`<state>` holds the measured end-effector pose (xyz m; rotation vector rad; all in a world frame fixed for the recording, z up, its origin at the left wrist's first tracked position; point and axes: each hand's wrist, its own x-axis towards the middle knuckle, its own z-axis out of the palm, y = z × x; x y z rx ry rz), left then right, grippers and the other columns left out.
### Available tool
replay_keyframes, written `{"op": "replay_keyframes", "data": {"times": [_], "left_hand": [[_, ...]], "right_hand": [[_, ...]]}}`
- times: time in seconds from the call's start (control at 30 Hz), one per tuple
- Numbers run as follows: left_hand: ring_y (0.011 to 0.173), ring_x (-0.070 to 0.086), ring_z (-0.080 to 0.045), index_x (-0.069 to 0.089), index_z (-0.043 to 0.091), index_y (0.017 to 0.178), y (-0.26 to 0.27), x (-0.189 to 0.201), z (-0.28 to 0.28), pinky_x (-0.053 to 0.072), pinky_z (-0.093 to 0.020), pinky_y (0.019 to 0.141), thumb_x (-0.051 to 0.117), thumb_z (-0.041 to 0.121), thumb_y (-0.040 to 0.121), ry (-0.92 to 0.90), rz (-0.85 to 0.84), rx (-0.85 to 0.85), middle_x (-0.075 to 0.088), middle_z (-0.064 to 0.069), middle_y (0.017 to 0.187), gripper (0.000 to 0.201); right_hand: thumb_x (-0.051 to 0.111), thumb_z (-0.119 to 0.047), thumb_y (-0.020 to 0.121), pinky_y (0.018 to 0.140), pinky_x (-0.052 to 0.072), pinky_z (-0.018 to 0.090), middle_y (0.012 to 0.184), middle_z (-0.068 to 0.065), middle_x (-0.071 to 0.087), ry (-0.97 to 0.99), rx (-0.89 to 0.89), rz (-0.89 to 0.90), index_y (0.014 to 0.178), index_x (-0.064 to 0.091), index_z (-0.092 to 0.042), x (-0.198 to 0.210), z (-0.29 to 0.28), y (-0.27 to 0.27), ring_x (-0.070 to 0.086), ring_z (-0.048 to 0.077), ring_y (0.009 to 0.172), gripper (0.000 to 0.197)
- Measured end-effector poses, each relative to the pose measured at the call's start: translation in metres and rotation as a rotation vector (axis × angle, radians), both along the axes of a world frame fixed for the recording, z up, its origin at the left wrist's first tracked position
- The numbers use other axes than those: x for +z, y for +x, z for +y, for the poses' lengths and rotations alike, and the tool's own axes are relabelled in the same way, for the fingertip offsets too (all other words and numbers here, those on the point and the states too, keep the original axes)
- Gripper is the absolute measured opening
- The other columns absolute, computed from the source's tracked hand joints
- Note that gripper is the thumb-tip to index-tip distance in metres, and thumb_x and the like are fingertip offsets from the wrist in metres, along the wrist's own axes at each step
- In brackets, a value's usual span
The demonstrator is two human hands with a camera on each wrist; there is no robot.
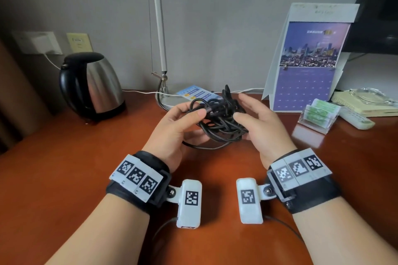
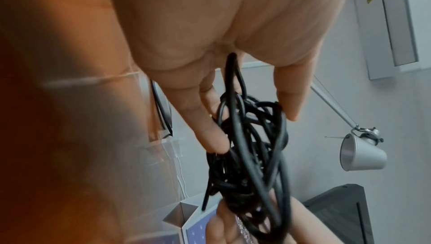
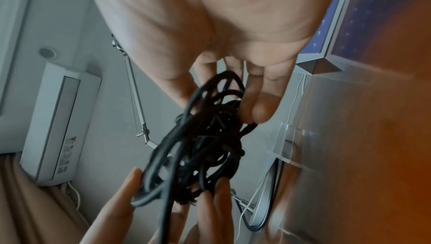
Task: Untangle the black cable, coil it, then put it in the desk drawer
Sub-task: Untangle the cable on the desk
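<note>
Reddish-brown desk (image 1: 64, 168) against a grey wall, with a steel kettle (image 1: 92, 84) at the left, a lamp base (image 1: 165, 99) behind and a desk calendar (image 1: 310, 62) at the right. Above the desk, between both hands, hangs the tangled black cable (image 1: 219, 118). Left hand (image 1: 178, 129) pinches a strand between thumb and curled fingers (image 2: 210, 130). Right hand (image 1: 262, 127) cups the bundle's other side, its thumb pressed on the knot and its fingers (image 3: 263, 104) bent loosely around the loops.
</note>
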<state>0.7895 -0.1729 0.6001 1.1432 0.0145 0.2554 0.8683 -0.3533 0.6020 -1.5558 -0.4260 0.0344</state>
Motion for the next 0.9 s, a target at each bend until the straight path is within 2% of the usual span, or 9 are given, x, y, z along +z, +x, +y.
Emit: {"op": "replay_keyframes", "data": {"times": [0.07,0.13,0.27,0.37,0.47,0.6,0.67,0.73,0.9], "left_hand": [[0.069,0.07,-0.023,0.065,0.017,0.114,0.0,0.0,0.0,0.059,-0.037,0.074,0.076,0.029,0.079,0.012,0.023,0.001,0.073,0.0,0.082,0.038],[0.068,0.068,-0.023,0.066,0.017,0.11,0.0,-0.001,0.001,0.059,-0.037,0.073,0.081,0.034,0.081,0.016,0.056,-0.004,0.067,0.001,0.077,0.037],[0.069,0.065,-0.022,0.071,0.023,0.102,0.001,-0.005,0.005,0.059,-0.036,0.075,0.077,0.038,0.08,0.019,0.081,-0.063,0.062,0.0,0.081,0.027],[0.072,0.065,-0.024,0.073,0.025,0.091,0.0,-0.005,0.005,0.058,-0.038,0.079,0.082,0.034,0.082,0.02,0.089,-0.084,0.064,-0.003,0.088,0.016],[0.078,0.066,-0.026,0.067,0.022,0.108,0.0,-0.006,0.004,0.056,-0.039,0.08,0.079,0.041,0.077,0.036,0.132,-0.046,0.07,-0.004,0.088,0.039],[0.075,0.067,-0.023,0.059,0.023,0.104,0.003,-0.01,0.006,0.054,-0.038,0.08,0.08,0.04,0.081,0.011,0.149,0.024,0.071,-0.003,0.087,0.035],[0.067,0.067,-0.02,0.058,0.022,0.092,0.005,-0.012,0.008,0.056,-0.03,0.067,0.078,0.034,0.087,0.003,0.143,0.082,0.071,-0.002,0.081,0.024],[0.062,0.066,-0.017,0.057,0.022,0.084,0.006,-0.013,0.011,0.056,-0.027,0.057,0.078,0.03,0.089,-0.009,0.137,0.122,0.073,-0.003,0.079,0.023],[0.06,0.066,-0.017,0.057,0.021,0.081,0.005,-0.013,0.012,0.058,-0.029,0.059,0.08,0.029,0.087,-0.021,0.17,0.15,0.073,-0.005,0.081,0.025]], "right_hand": [[0.06,-0.013,0.098,0.055,0.054,0.034,0.115,-0.037,0.067,-0.044,0.028,-0.022,0.128,0.056,-0.054,0.0,0.002,-0.003,0.073,0.014,0.087,0.05],[0.06,-0.016,0.098,0.051,0.05,0.031,0.127,-0.022,0.067,-0.078,0.029,-0.029,0.133,0.059,-0.048,-0.001,0.002,-0.004,0.07,0.023,0.077,0.048],[0.064,-0.016,0.097,0.045,0.049,0.028,0.119,-0.011,0.071,-0.108,-0.025,-0.021,0.133,0.065,-0.029,-0.002,0.001,-0.004,0.07,0.012,0.074,0.038],[0.067,-0.024,0.097,0.046,0.051,0.029,0.106,-0.007,0.073,-0.133,-0.062,-0.028,0.124,0.066,-0.024,-0.002,-0.001,-0.003,0.068,0.008,0.062,0.028],[0.07,-0.037,0.094,0.049,0.053,0.032,0.102,0.001,0.071,-0.18,-0.086,-0.043,0.108,0.067,-0.024,-0.005,0.001,-0.002,0.064,0.007,0.053,0.019],[0.069,-0.058,0.084,0.055,0.06,0.052,0.093,0.007,0.07,-0.224,-0.071,-0.033,0.095,0.063,-0.024,-0.005,0.003,-0.006,0.07,0.024,0.058,0.036],[0.066,-0.056,0.089,0.057,0.06,0.056,0.073,0.0,0.065,-0.236,-0.073,-0.032,0.092,0.064,-0.02,-0.003,0.002,-0.008,0.064,0.019,0.053,0.035],[0.065,-0.048,0.091,0.06,0.057,0.056,0.068,-0.003,0.059,-0.252,-0.068,-0.04,0.091,0.065,-0.018,-0.001,0.002,-0.01,0.061,0.019,0.05,0.03],[0.068,-0.038,0.087,0.055,0.053,0.047,0.07,0.003,0.06,-0.318,-0.055,-0.073,0.088,0.063,-0.02,-0.003,0.004,-0.009,0.059,0.026,0.042,0.018]]}}
